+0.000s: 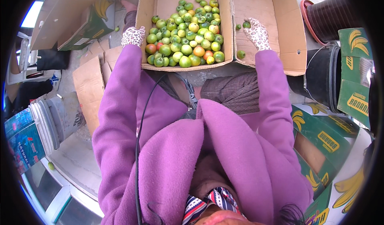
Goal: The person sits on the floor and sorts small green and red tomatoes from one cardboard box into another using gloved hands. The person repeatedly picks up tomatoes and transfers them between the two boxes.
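Both my hands wear white gloves with a leopard-spot print. My left hand (133, 36) grips the left wall of a cardboard box (184, 68), its fingers curled over the rim. Inside that box lies a heap of small tomatoes (186, 35), mostly green, a few orange or red. My right hand (257, 34) is over a second cardboard box (289, 29) joined close on the right, with a green tomato (246, 24) at its fingertips. Two more green tomatoes lie on that box's floor, one beside the held tomato (238, 26) and one nearer me (241, 54).
Black buckets (315, 75) and green banana cartons (324, 141) stand at my right. Left of me are stacked plastic buckets (51, 123), flattened cardboard (88, 90) and an open banana carton (87, 26). A black cable (137, 153) runs down my coat. One stray tomato (116, 29) lies on the floor.
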The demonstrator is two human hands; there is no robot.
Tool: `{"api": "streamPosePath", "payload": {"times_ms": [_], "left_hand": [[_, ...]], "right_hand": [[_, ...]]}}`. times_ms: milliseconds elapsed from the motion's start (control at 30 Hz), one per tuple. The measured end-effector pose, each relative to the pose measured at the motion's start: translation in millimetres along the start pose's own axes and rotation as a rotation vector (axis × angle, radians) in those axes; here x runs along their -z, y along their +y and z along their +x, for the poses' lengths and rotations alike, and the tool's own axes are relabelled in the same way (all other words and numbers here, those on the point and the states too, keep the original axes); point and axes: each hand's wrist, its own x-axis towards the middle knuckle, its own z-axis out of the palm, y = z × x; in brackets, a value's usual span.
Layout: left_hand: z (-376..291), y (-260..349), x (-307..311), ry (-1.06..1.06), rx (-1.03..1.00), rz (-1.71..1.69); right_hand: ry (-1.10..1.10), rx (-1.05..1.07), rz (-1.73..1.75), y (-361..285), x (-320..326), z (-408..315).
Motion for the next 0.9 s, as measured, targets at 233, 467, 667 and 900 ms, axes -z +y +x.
{"api": "streamPosePath", "payload": {"times_ms": [233,467,667,900], "left_hand": [[4,-6,-4,0.006,0.006,-0.029],[0,-2,2,-0.055,0.015,-0.046],[0,-2,1,-0.049,-0.024,-0.012],[10,-5,-11,0.010,-0.018,-0.026]], "right_hand": [[0.385,0.205,0.042,-14,4,-10],[0.189,0.767,0.027,-128,2,-35],[-0.364,0.674,-0.360,-179,-46,-23],[-0.236,0.676,-0.318,-183,-32,-27]]}}
